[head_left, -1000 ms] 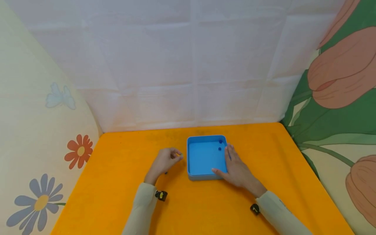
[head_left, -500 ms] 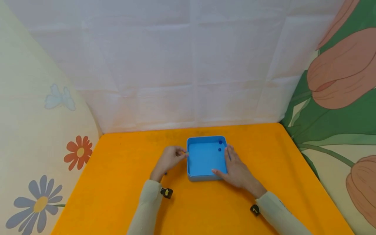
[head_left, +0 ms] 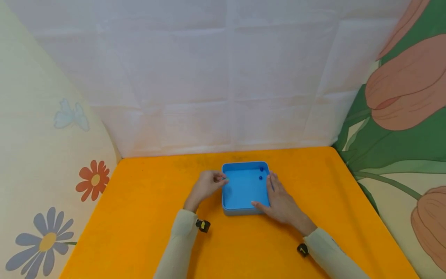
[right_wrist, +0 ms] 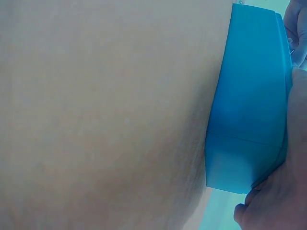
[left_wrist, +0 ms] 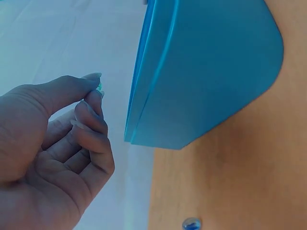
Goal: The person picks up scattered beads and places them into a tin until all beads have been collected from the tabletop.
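Observation:
My left hand (head_left: 206, 184) is at the left rim of a square blue box (head_left: 228, 212), its fingertips just over the edge. Thumb and index finger pinch a small green glass marble (left_wrist: 99, 87); only a sliver of it shows. My right hand (head_left: 281, 201) rests against the box's right front corner, fingers straight along the right wall and thumb over the front rim. Two dark blue marbles (head_left: 260, 178) lie inside, near the back right corner. Another bluish glass marble (left_wrist: 192, 224) is on the table, seen only in the left wrist view.
An orange-covered table (head_left: 146, 217) carries the box. A creased white sheet (head_left: 195, 77) hangs behind it. Flower-patterned cloths stand at both sides, the right cloth (head_left: 411, 85) showing large tulips.
My left hand has moved right, from beside the box to over its left rim, carrying the green marble. The loose marble is now hidden behind the left arm. My right hand stays put.

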`<state>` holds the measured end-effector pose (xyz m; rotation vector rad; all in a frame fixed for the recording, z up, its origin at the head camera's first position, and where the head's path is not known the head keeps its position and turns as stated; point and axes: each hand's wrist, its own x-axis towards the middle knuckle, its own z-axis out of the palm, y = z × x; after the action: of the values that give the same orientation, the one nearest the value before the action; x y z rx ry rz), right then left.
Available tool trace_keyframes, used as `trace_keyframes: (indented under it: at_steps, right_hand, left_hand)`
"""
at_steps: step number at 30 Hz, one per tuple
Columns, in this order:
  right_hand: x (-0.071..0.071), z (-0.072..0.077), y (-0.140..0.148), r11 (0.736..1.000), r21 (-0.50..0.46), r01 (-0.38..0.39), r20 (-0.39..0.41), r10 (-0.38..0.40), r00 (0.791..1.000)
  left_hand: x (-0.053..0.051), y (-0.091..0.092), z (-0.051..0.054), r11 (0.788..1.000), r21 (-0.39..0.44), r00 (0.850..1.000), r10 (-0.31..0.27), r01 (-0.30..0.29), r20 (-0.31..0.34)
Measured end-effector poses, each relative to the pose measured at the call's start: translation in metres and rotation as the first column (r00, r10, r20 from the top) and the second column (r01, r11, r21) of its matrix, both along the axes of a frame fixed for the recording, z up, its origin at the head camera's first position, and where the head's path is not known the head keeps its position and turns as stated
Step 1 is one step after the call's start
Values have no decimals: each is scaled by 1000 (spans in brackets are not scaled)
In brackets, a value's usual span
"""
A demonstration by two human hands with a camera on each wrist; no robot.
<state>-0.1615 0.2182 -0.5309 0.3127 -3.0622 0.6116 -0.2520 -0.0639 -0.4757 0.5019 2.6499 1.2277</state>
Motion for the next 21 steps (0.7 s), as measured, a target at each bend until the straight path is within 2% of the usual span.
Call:
trace_keyframes:
  at_steps: [7,21]
  right_hand:
    - [0,0,0,1000,10,5,7,-5,1000]
    - [0,0,2,1000,11,-2,-3,2,1000]
  left_hand:
    - [-5,8,-3,1000,9,999,-25,25,-23]
    - [-14,37,4,998,-10,998,-60,60,-17]
